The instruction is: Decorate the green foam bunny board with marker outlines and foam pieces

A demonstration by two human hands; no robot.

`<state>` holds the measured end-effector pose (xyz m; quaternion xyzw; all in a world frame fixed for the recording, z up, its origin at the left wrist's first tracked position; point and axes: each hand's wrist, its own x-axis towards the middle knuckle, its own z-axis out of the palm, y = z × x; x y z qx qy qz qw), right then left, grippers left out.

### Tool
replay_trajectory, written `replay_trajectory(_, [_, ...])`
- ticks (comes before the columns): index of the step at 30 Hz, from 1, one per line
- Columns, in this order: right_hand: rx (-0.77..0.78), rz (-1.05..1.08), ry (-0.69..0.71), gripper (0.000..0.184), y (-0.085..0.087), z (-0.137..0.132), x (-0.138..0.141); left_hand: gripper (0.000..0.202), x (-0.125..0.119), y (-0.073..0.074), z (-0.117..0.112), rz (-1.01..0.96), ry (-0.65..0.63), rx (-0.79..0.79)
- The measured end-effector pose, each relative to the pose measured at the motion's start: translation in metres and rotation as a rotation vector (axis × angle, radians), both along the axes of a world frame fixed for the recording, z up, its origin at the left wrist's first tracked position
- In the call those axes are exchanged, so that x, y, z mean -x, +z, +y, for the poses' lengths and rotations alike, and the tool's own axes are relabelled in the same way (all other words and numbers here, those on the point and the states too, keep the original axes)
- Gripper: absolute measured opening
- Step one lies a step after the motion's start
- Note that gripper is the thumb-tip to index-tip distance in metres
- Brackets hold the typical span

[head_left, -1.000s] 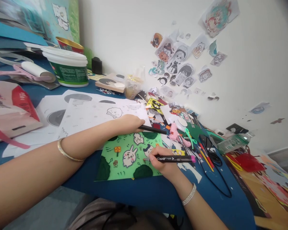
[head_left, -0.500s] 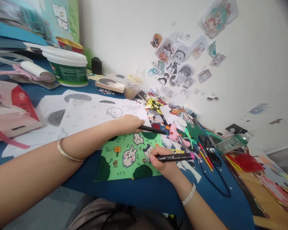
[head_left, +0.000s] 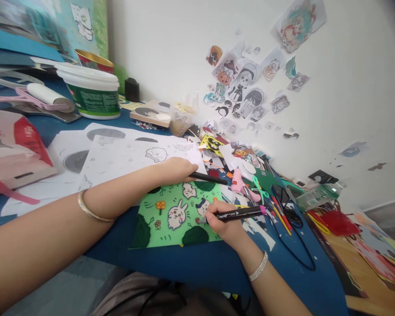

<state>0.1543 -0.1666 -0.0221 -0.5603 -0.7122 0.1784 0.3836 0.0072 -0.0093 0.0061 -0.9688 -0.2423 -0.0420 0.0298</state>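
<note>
On the blue tabletop lies a green picture with white cartoon animals, flowers and dark green bushes drawn on it. My right hand is closed around a black marker with a pink end, its tip down at a small red flower near the picture's middle. My left hand rests at the picture's top edge, closed on a black pen that points right. Under the left forearm are white sheets printed with grey line drawings.
Behind the sheets stand a white-lidded tub and a plastic cup. To the right lie a pink glue gun, green scissors, paper scraps, pens and a black cable. A pink bag sits at left.
The marker in my right hand has tilted slightly, its pink end a little higher and further left. My left hand and the picture stay in place.
</note>
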Motion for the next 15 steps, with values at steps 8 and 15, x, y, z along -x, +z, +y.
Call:
replay_trajectory(8, [-0.014,0.011,-0.022,0.019,-0.001,0.0004,0.0001,0.024,0.0001,-0.0013,0.0013,0.002,-0.01,-0.002])
replay_trajectory(15, [-0.062,0.224,-0.15,0.02,-0.0009,-0.0008,-0.0091,0.026,-0.0044,-0.0033,-0.0015,-0.056,0.081,0.056])
